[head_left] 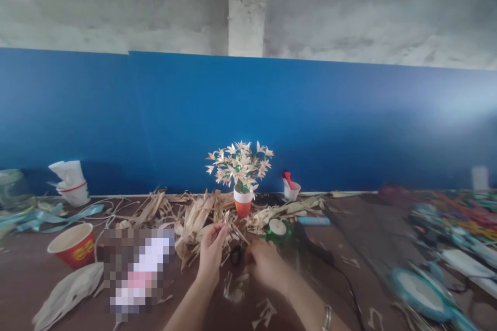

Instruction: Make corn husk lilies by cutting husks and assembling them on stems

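Observation:
My left hand (212, 251) is closed in a pinch, with a small pale husk flower (227, 216) at its fingertips. My right hand (267, 265), slightly blurred, has its fingers curled in; a thin tan stick (241, 235) runs up and left from its fingertips. Between the hands lies a black loop (235, 255), perhaps a scissors handle. Just beyond them stands a red and white cup (243, 206) holding a bunch of pale flowers (241, 166) on green stems. Dried husks (200, 220) are heaped behind my left hand, and a green tape roll (278, 227) rests past my right.
At left are a red paper cup (73, 245), a white cup (73, 193) and light-blue ribbon (54, 217). A small white tub (292, 191) stands behind. A dark cord (349, 284) and a blue-rimmed roll (421, 294) lie at right. A blue panel (248, 98) borders the table.

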A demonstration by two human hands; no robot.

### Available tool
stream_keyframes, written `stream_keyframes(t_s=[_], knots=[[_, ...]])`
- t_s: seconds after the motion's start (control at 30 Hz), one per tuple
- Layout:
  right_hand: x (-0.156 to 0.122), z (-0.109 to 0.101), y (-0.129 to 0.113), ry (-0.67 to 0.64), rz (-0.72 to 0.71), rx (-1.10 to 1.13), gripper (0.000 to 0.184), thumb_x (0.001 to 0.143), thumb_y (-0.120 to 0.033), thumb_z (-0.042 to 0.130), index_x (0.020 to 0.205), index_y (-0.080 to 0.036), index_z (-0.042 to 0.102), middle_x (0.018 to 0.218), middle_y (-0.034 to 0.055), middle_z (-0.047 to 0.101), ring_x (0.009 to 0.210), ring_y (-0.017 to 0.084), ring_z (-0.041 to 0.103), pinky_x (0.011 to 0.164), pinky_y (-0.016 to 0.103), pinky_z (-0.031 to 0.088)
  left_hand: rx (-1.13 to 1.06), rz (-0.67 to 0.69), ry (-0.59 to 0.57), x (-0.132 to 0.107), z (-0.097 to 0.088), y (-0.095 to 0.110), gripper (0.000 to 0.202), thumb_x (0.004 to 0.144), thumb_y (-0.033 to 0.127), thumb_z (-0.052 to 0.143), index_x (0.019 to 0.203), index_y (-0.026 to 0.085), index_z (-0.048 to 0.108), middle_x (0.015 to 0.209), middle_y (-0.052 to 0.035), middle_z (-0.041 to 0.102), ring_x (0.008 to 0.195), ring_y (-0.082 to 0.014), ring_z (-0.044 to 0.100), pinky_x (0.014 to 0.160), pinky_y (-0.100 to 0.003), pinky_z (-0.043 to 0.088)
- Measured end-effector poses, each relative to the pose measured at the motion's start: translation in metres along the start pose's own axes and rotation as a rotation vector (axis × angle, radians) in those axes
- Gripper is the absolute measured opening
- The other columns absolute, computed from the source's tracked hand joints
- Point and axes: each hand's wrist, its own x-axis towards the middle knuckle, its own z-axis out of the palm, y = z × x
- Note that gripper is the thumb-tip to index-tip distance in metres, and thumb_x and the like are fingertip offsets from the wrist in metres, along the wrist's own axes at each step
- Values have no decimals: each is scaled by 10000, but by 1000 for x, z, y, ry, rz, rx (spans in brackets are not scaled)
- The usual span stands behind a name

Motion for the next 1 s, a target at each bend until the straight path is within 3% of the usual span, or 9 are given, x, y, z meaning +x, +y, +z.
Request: stream_keyframes(t_s=[0.13, 0.23, 0.37, 0.5, 0.67, 1.0], knots=[[3, 0, 5, 21, -107, -26, 156, 633, -32, 581, 624, -172, 648, 922, 84, 677, 881, 227, 606, 669, 273, 370, -8, -3, -12, 1, 0, -2, 335, 618, 460, 737, 736, 159, 650, 696, -7, 635, 668, -132, 569, 642, -222, 439], [7, -6, 7, 90, -134, 18, 169, 675, -31, 547, 688, -174, 635, 804, 58, 672, 766, 186, 606, 631, 250, 372, 21, 4, -25, 0, 0, -1, 333, 636, 471, 720, 719, 158, 645, 662, 1, 617, 631, -129, 558, 605, -221, 434], [13, -22, 3, 264, -127, 143, 184, 751, -50, 489, 756, -186, 613, 734, 20, 638, 714, 162, 576, 655, 253, 398, 114, 36, -35, -2, 1, 1, 346, 646, 491, 703, 707, 154, 657, 609, 7, 594, 579, -133, 540, 559, -229, 430], [17, -32, -4, 419, -263, 159, 207, 796, -51, 463, 824, -195, 608, 821, 33, 614, 815, 181, 547, 747, 298, 411, 136, 11, -77, -3, 2, -1, 356, 639, 492, 702, 723, 148, 664, 605, -4, 607, 551, -143, 545, 519, -233, 426], [21, -32, -9, 474, -348, 100, 196, 820, -60, 470, 873, -200, 596, 846, 35, 612, 841, 190, 534, 772, 319, 386, 159, 25, -129, -2, 4, -4, 320, 621, 445, 710, 701, 138, 670, 607, -17, 625, 543, -137, 536, 526, -230, 413], [28, -31, -11, 503, -363, 41, 236, 780, -25, 484, 903, -203, 579, 814, 16, 642, 810, 184, 543, 758, 315, 331, 194, -13, -164, -6, 7, 1, 283, 600, 406, 697, 680, 136, 661, 537, 5, 582, 448, -104, 447, 459, -212, 321]])
